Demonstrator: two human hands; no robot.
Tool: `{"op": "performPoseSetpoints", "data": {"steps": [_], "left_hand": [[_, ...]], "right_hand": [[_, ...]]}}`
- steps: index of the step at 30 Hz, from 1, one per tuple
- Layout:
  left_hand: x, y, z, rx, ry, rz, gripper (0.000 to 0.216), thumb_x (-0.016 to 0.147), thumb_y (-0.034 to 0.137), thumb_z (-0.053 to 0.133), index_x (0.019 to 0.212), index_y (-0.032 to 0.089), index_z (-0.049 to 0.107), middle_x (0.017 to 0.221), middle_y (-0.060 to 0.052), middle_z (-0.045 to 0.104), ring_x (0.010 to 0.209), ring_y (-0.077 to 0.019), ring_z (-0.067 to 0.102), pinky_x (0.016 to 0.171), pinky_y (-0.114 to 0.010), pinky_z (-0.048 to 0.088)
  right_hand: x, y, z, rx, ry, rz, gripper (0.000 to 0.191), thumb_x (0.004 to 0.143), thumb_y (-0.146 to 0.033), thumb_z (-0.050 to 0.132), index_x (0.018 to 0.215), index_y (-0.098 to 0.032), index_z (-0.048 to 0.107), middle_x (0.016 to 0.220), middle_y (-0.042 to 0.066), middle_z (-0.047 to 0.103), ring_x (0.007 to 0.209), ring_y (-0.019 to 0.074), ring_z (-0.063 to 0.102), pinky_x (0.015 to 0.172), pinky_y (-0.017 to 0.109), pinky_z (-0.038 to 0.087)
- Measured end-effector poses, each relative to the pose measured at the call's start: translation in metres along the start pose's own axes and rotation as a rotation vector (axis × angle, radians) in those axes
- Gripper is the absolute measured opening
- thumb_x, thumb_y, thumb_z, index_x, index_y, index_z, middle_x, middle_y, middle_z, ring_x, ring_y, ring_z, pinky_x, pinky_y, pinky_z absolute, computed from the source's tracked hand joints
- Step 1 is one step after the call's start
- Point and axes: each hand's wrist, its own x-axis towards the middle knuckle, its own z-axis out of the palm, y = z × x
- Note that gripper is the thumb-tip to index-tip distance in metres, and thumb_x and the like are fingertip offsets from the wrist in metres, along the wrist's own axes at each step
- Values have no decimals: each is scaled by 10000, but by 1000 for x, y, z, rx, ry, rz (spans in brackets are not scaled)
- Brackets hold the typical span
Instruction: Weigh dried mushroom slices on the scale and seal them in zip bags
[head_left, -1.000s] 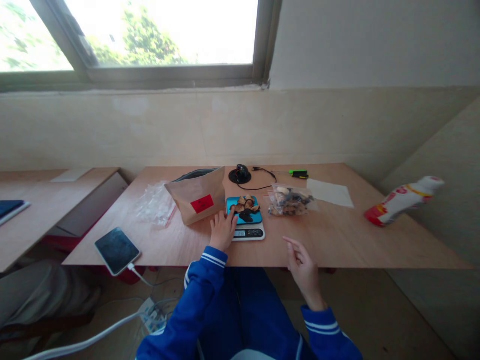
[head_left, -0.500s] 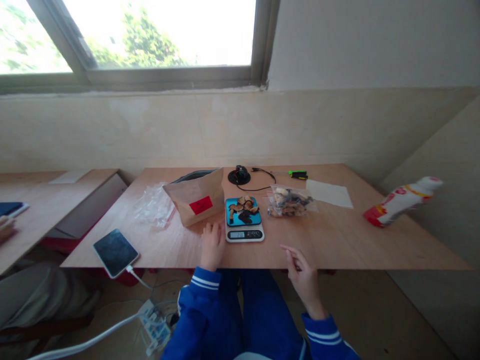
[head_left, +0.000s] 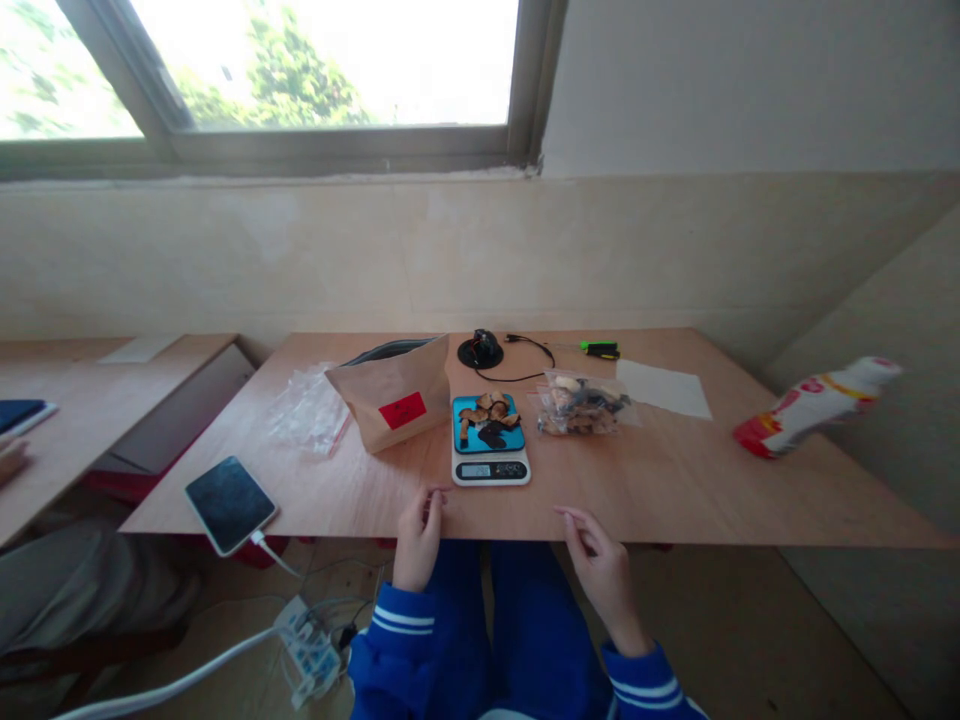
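Observation:
A small kitchen scale (head_left: pixel 491 466) with a blue top stands near the table's front edge, with several brown and dark dried pieces (head_left: pixel 489 417) piled on it. My left hand (head_left: pixel 418 535) hovers at the table edge just left of the scale, fingers loosely curled, holding nothing. My right hand (head_left: pixel 600 560) is at the edge to the right of the scale, fingers apart and empty. A brown paper bag (head_left: pixel 394 392) with a red label lies left of the scale. A clear bag of dried pieces (head_left: pixel 581 403) lies to its right.
On the wooden table (head_left: pixel 675 480) lie a crumpled clear plastic bag (head_left: pixel 309 408), a charging phone (head_left: pixel 230 503), a black round device with cable (head_left: pixel 481 350), a green-black pen (head_left: pixel 598 349), a white sheet (head_left: pixel 663 388) and a tilted white-red bottle (head_left: pixel 814 403). A power strip (head_left: pixel 309 650) is on the floor.
My left hand has drawn back from the scale's left side to the table's front edge. My right hand has shifted slightly nearer the edge. The scale and bags have not moved.

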Motion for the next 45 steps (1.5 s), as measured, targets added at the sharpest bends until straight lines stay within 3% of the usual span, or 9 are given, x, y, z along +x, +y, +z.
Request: {"op": "performPoseSetpoints", "data": {"steps": [8, 15, 23, 28, 32, 36, 38, 41, 45], "left_hand": [[-3, -3, 0, 14, 5, -19, 383, 889, 460, 426, 955, 168, 666, 725, -32, 616, 720, -186, 592, 723, -302, 464], [-1, -7, -2, 16, -91, -36, 345, 901, 407, 409, 953, 171, 655, 801, -48, 655, 770, -192, 622, 762, -321, 479], [-1, -7, -2, 25, -92, -15, 328, 909, 388, 410, 951, 171, 653, 863, -70, 673, 852, -209, 630, 822, -345, 481], [-1, -7, 2, 26, 7, 13, 298, 912, 360, 415, 966, 171, 640, 914, -81, 652, 864, -200, 620, 804, -334, 488], [12, 2, 8, 73, 75, 103, 274, 908, 284, 415, 1042, 168, 623, 991, -95, 619, 837, -178, 626, 769, -322, 518], [46, 19, 20, 183, 2, 357, 345, 930, 232, 382, 1233, 195, 543, 1246, -108, 571, 1205, -203, 520, 1048, -401, 414], [65, 22, 28, 267, -79, 415, 378, 934, 235, 379, 1287, 182, 504, 1349, -120, 522, 1283, -218, 465, 1090, -436, 377], [82, 15, 39, 410, -161, 420, 372, 919, 260, 422, 1261, 163, 532, 1365, -142, 521, 1307, -267, 449, 1071, -491, 397], [78, 2, 43, 466, -153, 447, 369, 922, 269, 412, 1247, 147, 538, 1324, -158, 553, 1254, -267, 508, 1037, -479, 440]], "right_hand": [[9, -7, 7, -26, -68, 10, 324, 919, -403, 442, 973, -194, 683, 770, 72, 719, 634, 187, 692, 599, 256, 561], [21, -20, 18, 33, -142, 5, 339, 913, -419, 450, 978, -193, 694, 604, 31, 634, 590, 182, 658, 519, 233, 519], [7, -13, 22, 56, -173, 57, 324, 913, -419, 453, 960, -198, 686, 700, 45, 681, 570, 176, 640, 533, 255, 523], [10, -11, 21, -11, -82, -80, 265, 923, -345, 456, 932, -210, 683, 837, 75, 685, 692, 189, 640, 607, 282, 528], [32, -14, 22, -27, -86, -185, 242, 928, -277, 450, 1000, -212, 672, 918, 80, 649, 871, 200, 634, 783, 322, 534], [74, -16, 28, -68, -170, -289, 305, 932, -239, 411, 1163, -222, 609, 1157, 99, 607, 1109, 218, 570, 984, 397, 458], [98, -14, 35, -109, -203, -344, 363, 930, -224, 389, 1256, -225, 550, 1276, 103, 560, 1209, 227, 508, 1049, 436, 402], [126, -6, 47, -187, -221, -407, 430, 919, -208, 373, 1336, -209, 477, 1339, 119, 525, 1260, 244, 463, 1070, 481, 366], [139, 2, 54, -320, -253, -425, 399, 896, -185, 398, 1276, -166, 520, 1270, 136, 570, 1192, 272, 495, 1014, 487, 399]]}}
